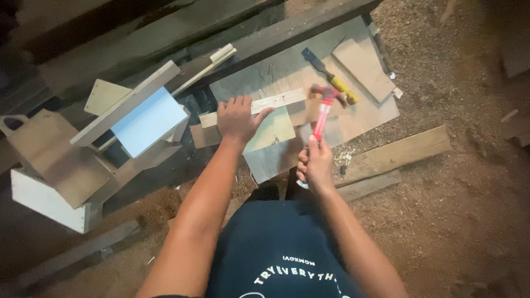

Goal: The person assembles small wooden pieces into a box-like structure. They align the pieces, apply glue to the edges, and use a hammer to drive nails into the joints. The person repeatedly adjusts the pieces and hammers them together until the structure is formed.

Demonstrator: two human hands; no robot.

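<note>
My left hand (237, 117) presses flat on a narrow wooden strip (279, 102) that lies across a small square plywood panel (273, 131). My right hand (316, 164) grips the red handle of a hammer (323, 107); its head is blurred just above the right end of the strip. Both pieces rest on a larger flat board (364, 118) on the ground.
A chisel with a yellow handle (330, 75) and a rectangular offcut (363, 68) lie on the board beyond the hammer. Planks (397, 154) lie on sawdust to the right. A stack of wooden panels and box parts (110, 138) sits to the left, dark beams behind.
</note>
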